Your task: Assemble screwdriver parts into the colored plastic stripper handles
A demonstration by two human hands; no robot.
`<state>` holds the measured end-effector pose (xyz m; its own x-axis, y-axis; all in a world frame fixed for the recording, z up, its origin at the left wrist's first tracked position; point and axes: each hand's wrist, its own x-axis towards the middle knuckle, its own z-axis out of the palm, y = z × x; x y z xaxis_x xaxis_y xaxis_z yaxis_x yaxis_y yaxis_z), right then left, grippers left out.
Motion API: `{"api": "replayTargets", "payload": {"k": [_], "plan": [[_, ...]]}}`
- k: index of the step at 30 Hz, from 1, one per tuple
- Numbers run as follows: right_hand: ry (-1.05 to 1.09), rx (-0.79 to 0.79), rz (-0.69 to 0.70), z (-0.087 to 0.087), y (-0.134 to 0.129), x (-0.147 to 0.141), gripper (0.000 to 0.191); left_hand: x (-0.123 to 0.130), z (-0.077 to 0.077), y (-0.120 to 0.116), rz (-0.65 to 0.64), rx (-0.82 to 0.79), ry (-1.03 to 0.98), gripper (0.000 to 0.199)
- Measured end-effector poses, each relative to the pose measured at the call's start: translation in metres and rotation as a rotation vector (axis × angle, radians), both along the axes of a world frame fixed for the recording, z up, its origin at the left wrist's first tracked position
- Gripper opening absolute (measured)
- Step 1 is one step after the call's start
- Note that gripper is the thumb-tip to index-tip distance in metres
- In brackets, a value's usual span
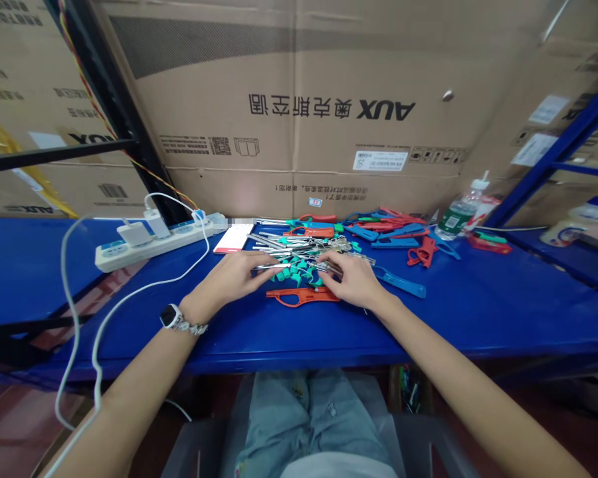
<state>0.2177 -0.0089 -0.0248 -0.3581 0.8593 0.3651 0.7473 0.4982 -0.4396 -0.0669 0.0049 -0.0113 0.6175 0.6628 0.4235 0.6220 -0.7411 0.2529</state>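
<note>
My left hand (236, 275) pinches a thin metal lighter tube (270, 267), which points toward the right. Across from it, the fingers of my right hand (355, 277) are closed around a small part with a thin white wire (303, 269); the fingers partly hide this part. Between and behind both hands lie several green plastic pieces (294, 271) and a pile of metal tubes (274, 244). An orange lighter shell half (301, 297) rests just in front of the hands. To the right of my right hand is a blue lighter shell half (402, 283).
Red and blue lighter shells (396, 229) are heaped at the back right, near a plastic bottle (461, 211). A white power strip (154, 243) with chargers and trailing cables sits at left, beside a white card-like object (235, 238). Large cardboard boxes (299, 139) stand behind the blue table (289, 338).
</note>
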Motion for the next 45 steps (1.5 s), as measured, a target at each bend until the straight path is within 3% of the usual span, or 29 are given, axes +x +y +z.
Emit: {"api": "replayTargets", "payload": {"k": [8, 12, 23, 28, 32, 36, 45], "plan": [[-0.061, 0.130, 0.148, -0.004, -0.006, 0.001, 0.041, -0.005, 0.003, -0.005, 0.021, -0.064, -0.007, 0.038], [-0.057, 0.248, 0.192, -0.004, -0.017, 0.003, 0.024, -0.008, 0.002, -0.006, 0.019, -0.060, 0.019, 0.043], [-0.150, 0.059, 0.296, -0.005, -0.018, -0.006, 0.013, -0.010, -0.007, -0.014, 0.062, -0.053, 0.118, 0.045], [-0.151, -0.046, 0.311, -0.001, -0.015, -0.007, 0.014, -0.003, -0.007, -0.022, 0.019, 0.157, 0.117, 0.039], [-0.174, -0.014, 0.336, 0.000, -0.014, -0.008, 0.016, 0.010, -0.009, -0.032, -0.094, 0.310, 0.083, 0.033], [-0.171, 0.069, 0.379, -0.002, -0.014, -0.007, 0.016, 0.018, -0.020, -0.032, -0.251, 0.285, 0.162, 0.023], [-0.097, 0.292, 0.417, -0.017, -0.019, -0.005, 0.023, 0.018, -0.026, -0.027, -0.301, 0.213, 0.115, 0.025]]}}
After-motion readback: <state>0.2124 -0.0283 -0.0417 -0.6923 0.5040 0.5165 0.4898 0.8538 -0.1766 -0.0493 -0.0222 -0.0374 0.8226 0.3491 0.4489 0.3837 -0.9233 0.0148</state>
